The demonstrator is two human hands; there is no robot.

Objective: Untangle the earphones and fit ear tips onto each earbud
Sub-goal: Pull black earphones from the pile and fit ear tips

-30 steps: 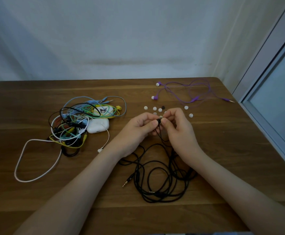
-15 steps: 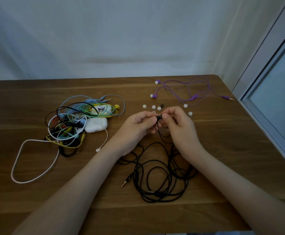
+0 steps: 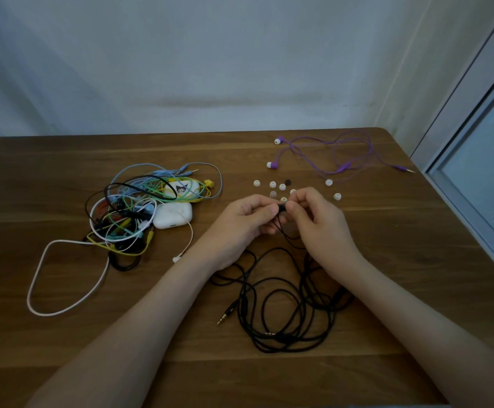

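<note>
left hand (image 3: 240, 223) and right hand (image 3: 321, 222) both pinching the black earbud (image 3: 281, 208); cartoon cat sticker (image 3: 181, 189) on a case in the cable tangle (image 3: 128, 219)

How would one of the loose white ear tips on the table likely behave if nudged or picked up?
The loose white ear tips are small and rounded, so a nudge would probably roll or skid one across the smooth wooden table. They look light and soft: likely easily flicked away, fiddly to pinch.
</note>
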